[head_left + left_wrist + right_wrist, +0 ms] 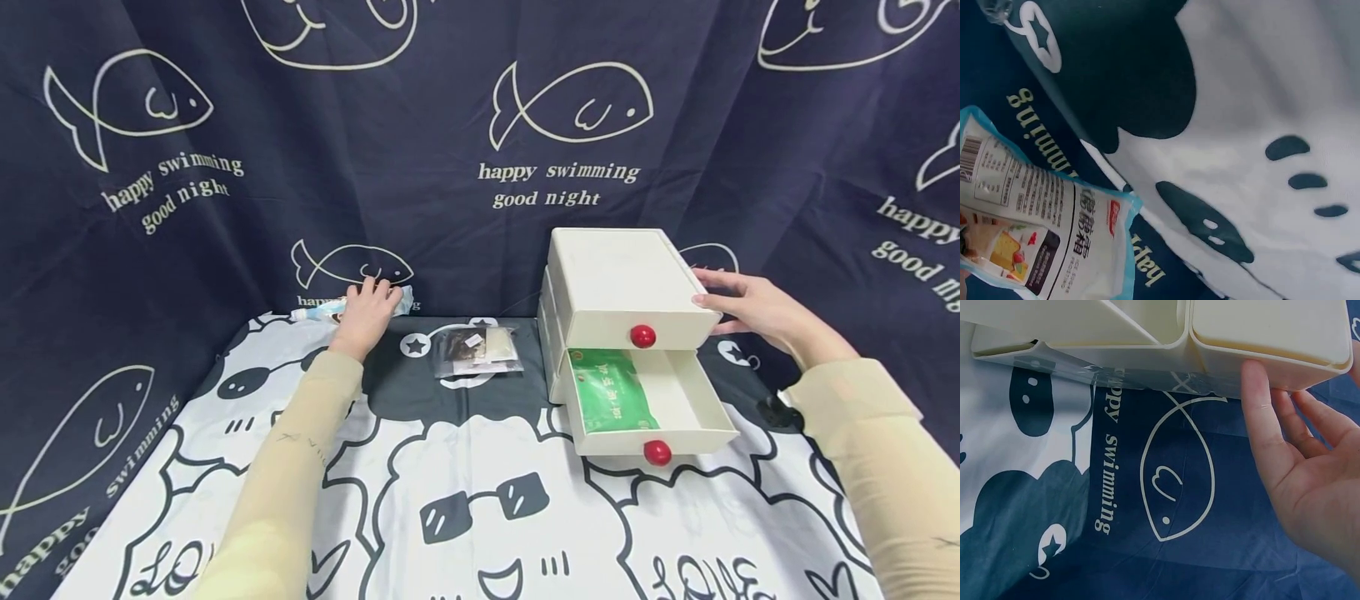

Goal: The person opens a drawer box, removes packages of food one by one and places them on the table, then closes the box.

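Note:
A light blue and white food packet (1054, 219) printed with text and a picture of food lies at the back left against the curtain. My left hand (366, 312) is over it in the head view, gripping it with bent fingers; only a sliver of that hand shows in the left wrist view. On the right stands a white drawer unit (615, 267) with red knobs. My right hand (1316, 469) rests its fingertips along the unit's right side wall, near the top. Below the top drawer, a lower drawer (682, 400) is pulled out, with a green packet (611, 392) lying in it.
A clear plastic bag (477, 350) with dark and pale contents lies left of the drawer unit. A dark blue curtain (450, 167) with fish drawings hangs behind the table. Black and white printed cloth (480, 467) covers the tabletop.

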`<control>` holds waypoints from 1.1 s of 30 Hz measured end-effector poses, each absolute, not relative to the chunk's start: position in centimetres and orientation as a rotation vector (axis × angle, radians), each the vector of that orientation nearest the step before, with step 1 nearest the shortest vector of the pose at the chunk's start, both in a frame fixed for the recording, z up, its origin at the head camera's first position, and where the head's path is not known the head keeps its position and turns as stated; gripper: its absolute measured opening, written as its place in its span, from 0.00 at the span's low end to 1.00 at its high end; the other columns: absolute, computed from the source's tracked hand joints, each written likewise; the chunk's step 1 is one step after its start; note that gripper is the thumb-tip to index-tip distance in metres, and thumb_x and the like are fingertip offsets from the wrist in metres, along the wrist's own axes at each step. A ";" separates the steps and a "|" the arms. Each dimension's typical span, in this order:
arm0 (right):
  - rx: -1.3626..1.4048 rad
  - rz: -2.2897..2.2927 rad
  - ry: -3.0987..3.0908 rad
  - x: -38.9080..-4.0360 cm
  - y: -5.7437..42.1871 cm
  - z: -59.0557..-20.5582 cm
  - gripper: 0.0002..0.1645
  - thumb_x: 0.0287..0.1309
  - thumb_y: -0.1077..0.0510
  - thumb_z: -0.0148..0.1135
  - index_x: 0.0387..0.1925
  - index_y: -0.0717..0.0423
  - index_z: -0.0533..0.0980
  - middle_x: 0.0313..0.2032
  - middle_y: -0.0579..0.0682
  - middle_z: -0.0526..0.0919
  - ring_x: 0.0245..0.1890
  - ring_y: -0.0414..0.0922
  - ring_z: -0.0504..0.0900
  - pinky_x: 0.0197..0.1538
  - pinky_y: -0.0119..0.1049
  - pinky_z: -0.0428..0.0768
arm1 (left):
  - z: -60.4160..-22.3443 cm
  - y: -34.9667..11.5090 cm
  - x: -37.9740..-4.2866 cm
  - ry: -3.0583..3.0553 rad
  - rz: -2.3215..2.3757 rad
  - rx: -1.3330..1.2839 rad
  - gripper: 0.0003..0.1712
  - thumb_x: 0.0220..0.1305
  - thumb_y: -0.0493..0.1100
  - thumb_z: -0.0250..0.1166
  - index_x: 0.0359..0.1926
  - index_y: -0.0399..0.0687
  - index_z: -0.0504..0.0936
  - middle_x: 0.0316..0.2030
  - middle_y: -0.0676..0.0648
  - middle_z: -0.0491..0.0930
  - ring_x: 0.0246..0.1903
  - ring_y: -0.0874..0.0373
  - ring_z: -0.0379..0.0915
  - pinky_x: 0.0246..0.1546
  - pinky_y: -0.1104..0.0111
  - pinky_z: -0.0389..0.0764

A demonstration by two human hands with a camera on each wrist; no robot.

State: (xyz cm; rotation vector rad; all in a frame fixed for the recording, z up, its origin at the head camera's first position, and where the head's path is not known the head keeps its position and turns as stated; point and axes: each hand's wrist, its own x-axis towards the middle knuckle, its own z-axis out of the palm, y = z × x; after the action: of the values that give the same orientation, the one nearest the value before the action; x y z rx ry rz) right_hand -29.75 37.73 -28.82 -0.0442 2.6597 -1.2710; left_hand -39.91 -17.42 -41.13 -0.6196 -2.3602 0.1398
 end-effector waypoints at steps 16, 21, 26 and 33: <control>-0.063 -1.282 2.659 -30.2 38.2 -29.5 0.49 0.59 0.42 0.59 0.73 0.54 0.48 0.71 0.62 0.49 0.38 0.21 0.74 0.45 0.36 0.81 | -43.4 -16.6 -40.1 -2.339 0.310 -0.528 0.21 0.67 0.38 0.32 0.43 0.41 0.73 0.38 0.39 0.72 0.42 0.41 0.66 0.31 0.50 0.69; -0.067 -1.297 2.653 -30.3 38.2 -29.4 0.48 0.60 0.44 0.59 0.73 0.55 0.48 0.71 0.63 0.50 0.38 0.21 0.74 0.45 0.36 0.81 | -43.9 -15.9 -39.7 -2.402 0.320 -0.556 0.21 0.66 0.38 0.34 0.46 0.41 0.74 0.40 0.39 0.72 0.42 0.41 0.66 0.38 0.46 0.72; -0.079 -1.294 2.656 -30.5 38.2 -29.4 0.48 0.60 0.44 0.59 0.72 0.56 0.49 0.71 0.63 0.50 0.38 0.20 0.74 0.45 0.36 0.81 | -44.6 -15.3 -39.1 -2.480 0.323 -0.556 0.12 0.66 0.37 0.45 0.45 0.42 0.73 0.43 0.39 0.73 0.44 0.41 0.67 0.37 0.48 0.72; -0.092 -1.277 2.666 -30.7 38.3 -29.3 0.47 0.61 0.43 0.58 0.72 0.56 0.48 0.71 0.64 0.50 0.38 0.20 0.73 0.45 0.36 0.81 | -45.8 -15.0 -38.6 -2.516 0.280 -0.558 0.18 0.66 0.38 0.40 0.50 0.43 0.73 0.43 0.40 0.72 0.44 0.42 0.67 0.34 0.48 0.73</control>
State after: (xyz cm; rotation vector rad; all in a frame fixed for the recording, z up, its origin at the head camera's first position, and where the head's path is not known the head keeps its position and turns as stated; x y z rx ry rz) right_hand -30.73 38.27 -29.31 -0.0918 2.6656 -1.2770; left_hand -38.62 -15.02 -45.80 -0.5584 -2.5157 0.2795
